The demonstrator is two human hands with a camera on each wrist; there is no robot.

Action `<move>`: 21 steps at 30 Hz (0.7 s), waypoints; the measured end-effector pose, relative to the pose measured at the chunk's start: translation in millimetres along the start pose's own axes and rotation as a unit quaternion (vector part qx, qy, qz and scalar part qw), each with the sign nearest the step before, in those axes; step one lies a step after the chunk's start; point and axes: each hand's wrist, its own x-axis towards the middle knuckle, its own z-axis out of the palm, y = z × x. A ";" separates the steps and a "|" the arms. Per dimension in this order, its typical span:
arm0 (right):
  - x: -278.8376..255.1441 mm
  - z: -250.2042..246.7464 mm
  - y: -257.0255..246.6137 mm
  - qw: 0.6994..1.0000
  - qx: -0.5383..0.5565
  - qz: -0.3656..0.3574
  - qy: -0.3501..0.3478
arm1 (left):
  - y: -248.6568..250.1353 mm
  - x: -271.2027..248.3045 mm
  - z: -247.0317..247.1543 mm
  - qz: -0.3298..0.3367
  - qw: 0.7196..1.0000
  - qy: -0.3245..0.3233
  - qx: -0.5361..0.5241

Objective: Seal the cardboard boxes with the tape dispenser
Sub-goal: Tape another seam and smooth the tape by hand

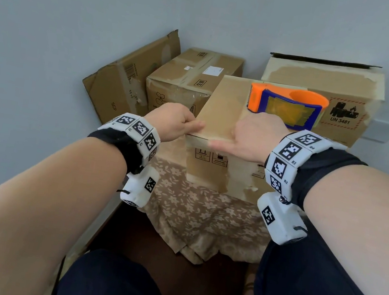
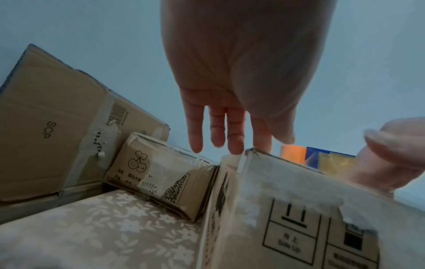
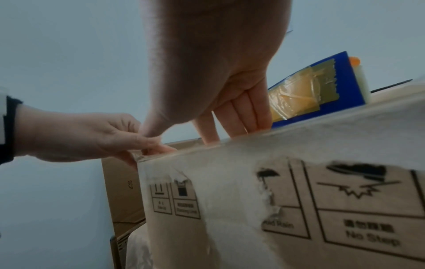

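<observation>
At the centre of the head view stands the front cardboard box, closed, its top a plain tan panel and its near face printed with black handling symbols, patches of the outer paper torn away to a paler layer. On the far part of its top, toward the upper right of the frame, lies the tape dispenser: an orange body and orange ring-shaped hub with a dark blue side plate, across which yellowish clear tape is stuck in wrinkled layers.

Both hands meet at the box's near top edge. The left hand sits at the near left corner with its fingers curled, thumb and forefinger pressed together on the corner edge; whether a strip of tape lies between them cannot be told. The right hand lies palm down on the top, its fingers straight and close together, pressing flat along the edge, thumb stretched leftward toward the left hand.

Behind, at upper left of the frame, a flattened carton marked "SCP" leans against the wall. Just beside it a taped box with a cherry drawing rests on the tabletop, touching the front box's left side. At upper right a larger open box with a "UN 3481" label stands behind the dispenser.

A beige cloth with pale flowers covers the tabletop and hangs over its near edge. The wall is plain pale blue-grey.
</observation>
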 end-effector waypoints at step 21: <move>10.5 31.2 21.0 0.991 0.126 -0.013 0.045 | 20.4 16.0 4.8 -0.004 0.992 -0.001 0.129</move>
